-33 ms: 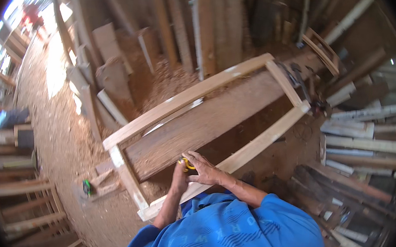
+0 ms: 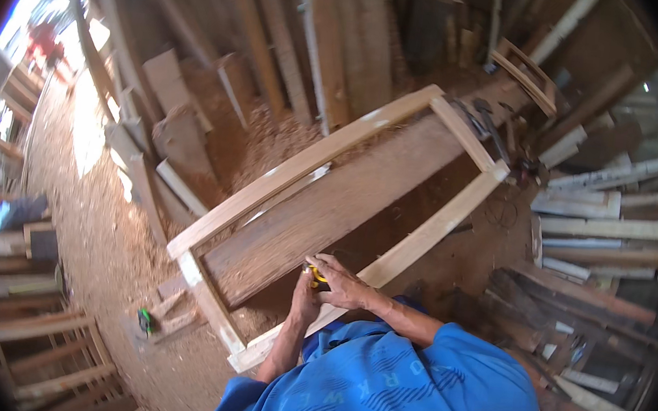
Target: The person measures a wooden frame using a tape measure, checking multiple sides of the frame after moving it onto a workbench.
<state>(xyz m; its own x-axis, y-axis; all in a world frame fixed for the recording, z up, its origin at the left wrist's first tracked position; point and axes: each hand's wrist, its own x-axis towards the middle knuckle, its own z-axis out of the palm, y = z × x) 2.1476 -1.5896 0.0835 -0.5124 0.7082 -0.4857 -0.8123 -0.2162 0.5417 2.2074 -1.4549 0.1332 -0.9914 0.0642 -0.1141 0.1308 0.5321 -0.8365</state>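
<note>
A small yellow-and-black tape measure (image 2: 318, 277) sits between my hands, over the near edge of a pale wooden frame (image 2: 300, 173). My left hand (image 2: 305, 301) is closed round its left side. My right hand (image 2: 342, 288) grips it from the right, with the fingers bent across its top. Between them, the hands hide most of the tape measure. The long four-sided frame lies slantwise over a brown plank (image 2: 345, 203), its near rail passing just beyond my body.
Hand tools (image 2: 489, 124) lie past the frame's far right corner. A green-and-black object (image 2: 145, 321) rests by wood scraps at the left. Boards (image 2: 351, 57) lean at the back, and stacked timber (image 2: 612, 229) fills the right. A slatted wooden frame (image 2: 52, 361) stands lower left.
My hands have drawn slightly closer round the tape measure, and my left hand has shifted a little to the right. The whole view has tilted slightly; the frame stays in place.
</note>
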